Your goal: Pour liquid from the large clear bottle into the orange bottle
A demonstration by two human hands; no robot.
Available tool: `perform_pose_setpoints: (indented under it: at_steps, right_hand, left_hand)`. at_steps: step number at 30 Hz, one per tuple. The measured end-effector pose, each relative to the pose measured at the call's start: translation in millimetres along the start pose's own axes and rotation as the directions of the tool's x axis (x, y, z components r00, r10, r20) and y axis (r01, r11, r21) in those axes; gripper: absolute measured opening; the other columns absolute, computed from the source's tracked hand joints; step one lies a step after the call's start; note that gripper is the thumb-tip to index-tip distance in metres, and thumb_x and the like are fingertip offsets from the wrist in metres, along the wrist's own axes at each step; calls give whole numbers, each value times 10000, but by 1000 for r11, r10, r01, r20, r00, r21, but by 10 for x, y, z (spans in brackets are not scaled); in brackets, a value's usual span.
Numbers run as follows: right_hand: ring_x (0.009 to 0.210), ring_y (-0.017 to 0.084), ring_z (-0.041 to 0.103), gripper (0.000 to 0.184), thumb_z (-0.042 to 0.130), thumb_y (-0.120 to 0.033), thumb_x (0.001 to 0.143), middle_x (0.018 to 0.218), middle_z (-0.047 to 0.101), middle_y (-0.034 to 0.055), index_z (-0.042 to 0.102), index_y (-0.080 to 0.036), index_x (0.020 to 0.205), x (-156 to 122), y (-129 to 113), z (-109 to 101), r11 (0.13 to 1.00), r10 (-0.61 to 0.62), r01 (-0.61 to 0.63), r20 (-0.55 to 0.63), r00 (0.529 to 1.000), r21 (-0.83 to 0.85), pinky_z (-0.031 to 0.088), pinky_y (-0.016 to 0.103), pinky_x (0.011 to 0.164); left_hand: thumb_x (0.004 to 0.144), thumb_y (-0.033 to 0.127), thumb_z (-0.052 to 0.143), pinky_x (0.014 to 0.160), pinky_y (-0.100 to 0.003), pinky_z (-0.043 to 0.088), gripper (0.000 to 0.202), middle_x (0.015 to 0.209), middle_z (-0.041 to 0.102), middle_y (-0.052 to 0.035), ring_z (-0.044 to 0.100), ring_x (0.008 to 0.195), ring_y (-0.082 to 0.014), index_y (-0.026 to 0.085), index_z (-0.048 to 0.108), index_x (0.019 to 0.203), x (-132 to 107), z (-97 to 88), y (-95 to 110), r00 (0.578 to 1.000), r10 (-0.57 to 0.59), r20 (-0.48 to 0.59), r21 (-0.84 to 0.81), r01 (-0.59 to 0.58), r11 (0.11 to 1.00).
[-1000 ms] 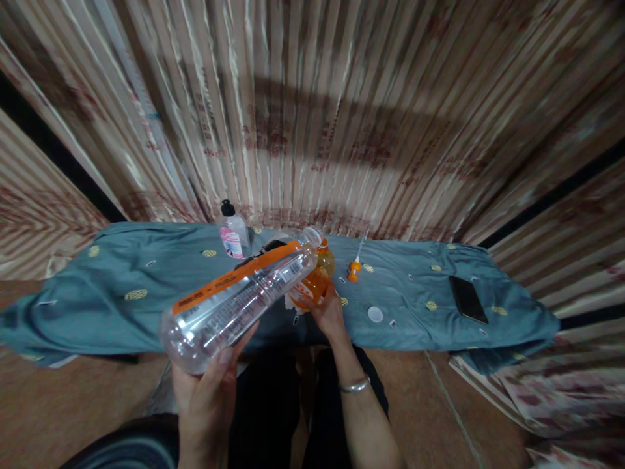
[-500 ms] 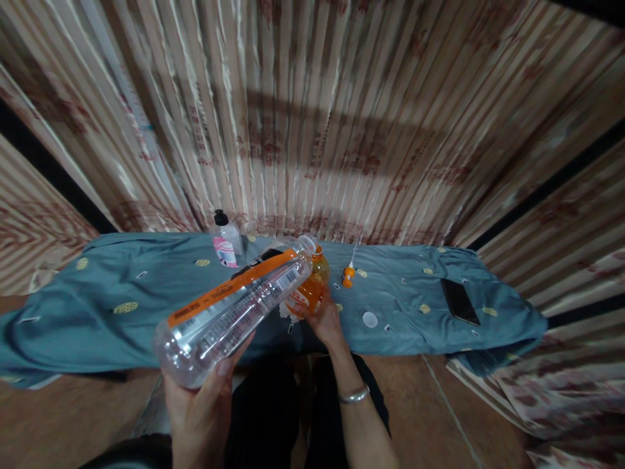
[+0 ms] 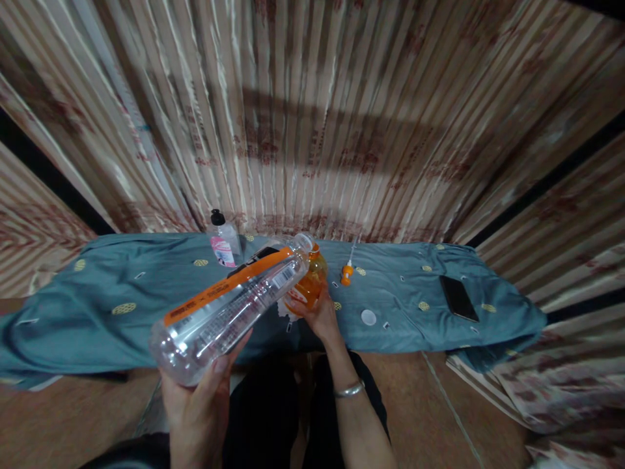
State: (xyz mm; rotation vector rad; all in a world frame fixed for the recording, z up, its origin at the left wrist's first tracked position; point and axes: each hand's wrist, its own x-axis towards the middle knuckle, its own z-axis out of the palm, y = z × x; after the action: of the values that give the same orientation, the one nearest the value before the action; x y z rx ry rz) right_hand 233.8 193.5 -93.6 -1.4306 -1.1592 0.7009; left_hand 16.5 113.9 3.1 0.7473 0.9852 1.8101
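My left hand (image 3: pixel 202 384) is wrapped round the base of a clear plastic bottle (image 3: pixel 234 309) with an orange-edged label. That bottle is tilted, its uncapped mouth up and to the right, close to the neck of an orange bottle (image 3: pixel 308 286). Whether the two mouths touch I cannot tell. My right hand (image 3: pixel 317 312) grips the orange bottle, which holds orange liquid and stands nearly upright over the cloth. Some white tissue (image 3: pixel 287 310) shows beside its base. An orange pump top (image 3: pixel 346 273) with a clear tube lies on the cloth to the right.
A blue-green patterned cloth (image 3: pixel 161 286) covers the table. On it stand a pink-labelled bottle with a black cap (image 3: pixel 223 244) at the back left, a white round cap (image 3: pixel 368 317) and a black phone (image 3: pixel 459 298) at the right. A striped curtain (image 3: pixel 312 130) hangs behind.
Both hands and bottles hold nearly the same pose. The whole view has shifted very slightly, with everything a few pixels further left.
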Motion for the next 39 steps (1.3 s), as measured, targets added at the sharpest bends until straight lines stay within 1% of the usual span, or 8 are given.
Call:
perform_pose_setpoints:
  at_steps: [4, 9, 13, 16, 23, 32, 36, 39]
  right_hand:
    - [1302, 426, 803, 944, 966, -457, 735, 1412, 824, 161, 559, -224, 1554, 13, 24, 3, 1000, 0, 0, 0, 1000, 13, 639, 614, 1139]
    - [1215, 400, 836, 767, 927, -460, 794, 1303, 861, 136, 600, -236, 1451, 27, 70, -19, 1000, 4, -4, 13, 1000, -31, 673, 555, 1070]
    - [1209, 386, 839, 699, 909, -406, 804, 1294, 864, 133, 597, -237, 1406, 42, 98, -23, 999, 3, -2, 20, 1000, -49, 678, 522, 1054]
    - [1202, 371, 843, 663, 914, -381, 804, 1278, 868, 123, 609, -243, 1376, 46, 94, -19, 999, 12, -11, 13, 1000, -53, 685, 493, 1039]
    - [1223, 392, 834, 764, 943, -408, 761, 1330, 856, 144, 590, -232, 1416, 24, 67, 12, 1000, 14, -14, -16, 1000, -1, 672, 555, 1071]
    - [1213, 356, 838, 688, 940, -418, 802, 1307, 860, 132, 618, -239, 1382, 8, 103, 45, 999, -49, 50, -58, 997, 16, 678, 499, 1068]
    - [1231, 366, 835, 727, 931, -420, 801, 1312, 861, 146, 596, -223, 1415, -1, 118, 41, 1000, -23, 24, -56, 998, 17, 673, 512, 1082]
    - [1231, 371, 836, 741, 929, -399, 795, 1303, 865, 151, 586, -217, 1427, 2, 126, 28, 1000, -14, 14, -50, 999, 11, 672, 513, 1078]
  left_hand:
    - [677, 316, 1084, 1157, -660, 586, 875, 1485, 744, -115, 747, 1327, -405, 324, 748, 1484, -4, 0, -13, 1000, 20, 20, 4, -20, 1000]
    - [724, 305, 1061, 1129, -613, 620, 834, 1396, 779, -111, 790, 1231, -359, 312, 745, 1496, -35, 4, 7, 998, 33, 45, -1, -33, 999]
    - [718, 300, 1066, 1119, -600, 632, 864, 1446, 761, -109, 768, 1271, -358, 331, 733, 1514, -41, 0, 14, 999, 22, 35, -10, -22, 1000]
    - [704, 305, 1072, 1117, -620, 630, 873, 1403, 778, -110, 772, 1256, -362, 322, 735, 1509, -40, 26, 15, 999, 18, 32, -16, -17, 1000]
    - [667, 343, 1090, 1144, -628, 607, 868, 1332, 798, -111, 745, 1329, -404, 287, 753, 1465, -49, 81, 27, 1000, -1, 4, -15, 1, 1000]
    - [697, 337, 1080, 1151, -655, 593, 935, 1497, 737, -113, 688, 1425, -425, 349, 698, 1550, -67, 49, 6, 1000, -26, 11, -24, 26, 999]
    - [703, 355, 1078, 1180, -658, 571, 966, 1551, 709, -122, 649, 1476, -436, 345, 679, 1583, -101, 105, 30, 998, -48, -31, -35, 47, 998]
    - [719, 347, 1071, 1187, -669, 562, 944, 1548, 712, -132, 637, 1491, -444, 332, 681, 1578, -88, 97, 25, 999, -47, -13, -27, 46, 999]
